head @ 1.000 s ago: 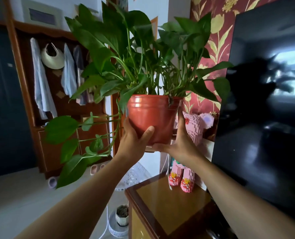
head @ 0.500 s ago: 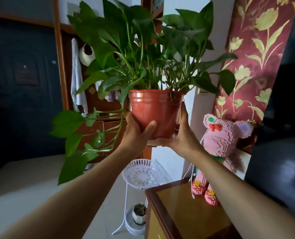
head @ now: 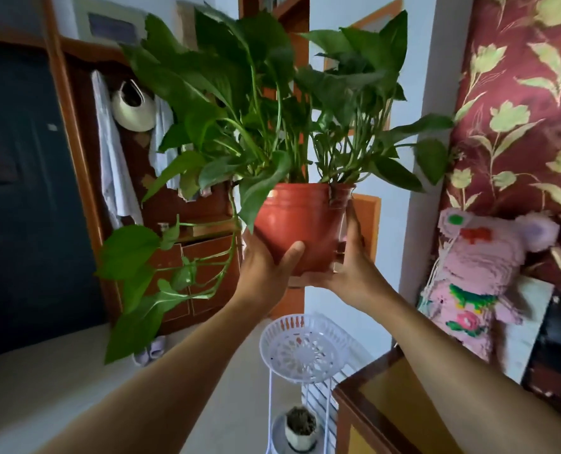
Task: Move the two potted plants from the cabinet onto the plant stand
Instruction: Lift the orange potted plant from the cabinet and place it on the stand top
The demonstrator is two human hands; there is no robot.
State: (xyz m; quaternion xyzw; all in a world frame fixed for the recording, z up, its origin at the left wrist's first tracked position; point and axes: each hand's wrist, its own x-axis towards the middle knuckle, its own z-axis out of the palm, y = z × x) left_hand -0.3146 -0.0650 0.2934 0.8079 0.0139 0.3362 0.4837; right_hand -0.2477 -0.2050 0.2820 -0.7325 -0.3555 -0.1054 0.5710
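A leafy green plant in a red-brown pot (head: 302,221) is held up in the air at chest height. My left hand (head: 266,267) grips the pot's left side with the thumb across its front. My right hand (head: 351,267) cups the pot's right side and base. Long vines trail down to the left. Below and slightly right of the pot stands the white plant stand, its top basket tray (head: 305,348) holding nothing. A small white pot with a dark plant (head: 300,427) sits on the stand's lower tier. The wooden cabinet's corner (head: 390,398) shows at lower right.
A pink block-built bear (head: 479,283) stands on the cabinet against floral red wallpaper. A dark screen edge is at far right. A wooden coat rack with hanging clothes and a hat (head: 131,106) lines the left wall, slippers (head: 151,348) beneath it. Pale floor lies at left.
The view has swung left, away from the cabinet. The pot in both hands now sits above the stand's top tray, and the bear and cabinet have slid to the right.
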